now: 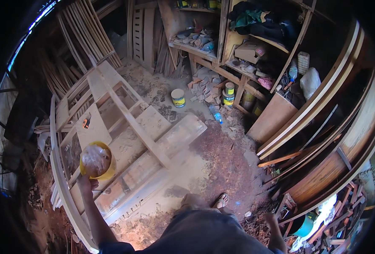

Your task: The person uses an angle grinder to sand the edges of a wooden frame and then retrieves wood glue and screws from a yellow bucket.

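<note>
My left hand (88,184) is closed on the near rim of a yellow tub (110,171), out over the left side of a wooden frame. Inside the tub lies a pale, crumpled mass that looks like plastic wrap or a bag; I cannot tell which. Beyond the tub, an orange and black tape measure (86,123) rests on a flat board (95,131) of the frame. At my right side hangs my right hand (271,220), low and apart from the things around it. Its fingers are too small and dim to make out.
A dusty wooden frame (130,116) with panels and rails spreads over the left floor. Ahead stand a yellow-labelled can (178,98) and stacked tins (229,96), near a plastic bottle (216,114). Long boards (318,97) lean at right. A teal bucket (302,226) stands among wood scraps.
</note>
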Tool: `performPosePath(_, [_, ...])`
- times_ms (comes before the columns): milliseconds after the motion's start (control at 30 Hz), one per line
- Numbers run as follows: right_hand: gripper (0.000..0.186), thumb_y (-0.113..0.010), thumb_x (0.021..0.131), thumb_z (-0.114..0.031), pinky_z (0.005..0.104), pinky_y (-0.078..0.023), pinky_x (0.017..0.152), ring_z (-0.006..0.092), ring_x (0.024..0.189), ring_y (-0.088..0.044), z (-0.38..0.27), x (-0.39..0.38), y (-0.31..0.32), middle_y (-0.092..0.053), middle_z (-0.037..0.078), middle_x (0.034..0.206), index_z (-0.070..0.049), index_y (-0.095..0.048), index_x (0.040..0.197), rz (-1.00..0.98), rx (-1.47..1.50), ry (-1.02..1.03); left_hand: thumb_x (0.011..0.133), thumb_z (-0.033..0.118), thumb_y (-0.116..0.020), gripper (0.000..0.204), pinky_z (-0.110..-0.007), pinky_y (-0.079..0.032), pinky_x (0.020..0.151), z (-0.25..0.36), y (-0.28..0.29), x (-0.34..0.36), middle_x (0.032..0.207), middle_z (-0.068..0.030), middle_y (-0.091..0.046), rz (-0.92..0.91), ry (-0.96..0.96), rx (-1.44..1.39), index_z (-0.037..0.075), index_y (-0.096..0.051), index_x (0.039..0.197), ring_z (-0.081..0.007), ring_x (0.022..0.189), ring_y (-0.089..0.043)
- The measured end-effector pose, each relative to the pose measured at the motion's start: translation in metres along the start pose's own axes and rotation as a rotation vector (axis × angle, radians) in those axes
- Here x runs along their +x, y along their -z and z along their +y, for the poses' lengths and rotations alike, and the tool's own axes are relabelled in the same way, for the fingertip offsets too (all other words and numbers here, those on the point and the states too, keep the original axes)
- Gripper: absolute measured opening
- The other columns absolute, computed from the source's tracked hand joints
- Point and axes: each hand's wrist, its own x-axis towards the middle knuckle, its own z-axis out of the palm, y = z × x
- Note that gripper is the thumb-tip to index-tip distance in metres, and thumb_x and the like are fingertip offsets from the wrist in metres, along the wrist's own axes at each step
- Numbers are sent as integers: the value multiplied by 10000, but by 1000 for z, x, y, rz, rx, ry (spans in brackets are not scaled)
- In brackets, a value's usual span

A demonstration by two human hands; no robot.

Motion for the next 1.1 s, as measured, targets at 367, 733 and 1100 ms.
performPosePath(367, [290, -583, 995, -127, 309, -530, 832, 147, 924, -637, -256, 262, 565, -681, 93, 1047, 8, -623, 1248, 356, 884, 650, 887, 118, -477, 437, -260, -534, 387, 147, -219, -135, 900, -207, -718, -49, -329, -87, -50, -563, 1280, -191, 432, -613])
performPosePath(733, [450, -633, 893, -272, 410, -593, 760, 306, 948, -723, -346, 349, 653, -610, 185, 1325, -63, -608, 1291, 757, 18, 972, 965, 137, -472, 445, -474, -555, 725, 263, -564, -121, 915, -242, -698, -548, -517, 512, 78, -576, 1393, -344, 772, -709])
performPosePath(1100, [341, -719, 828, -274, 452, -573, 769, 362, 839, -728, -250, 464, 717, -727, 186, 952, -97, -670, 1115, 377, 165, 673, 900, 158, -514, 579, -585, -495, 867, 267, -739, -85, 946, -297, -684, -362, -615, 689, 81, -464, 1472, -499, 915, -654])
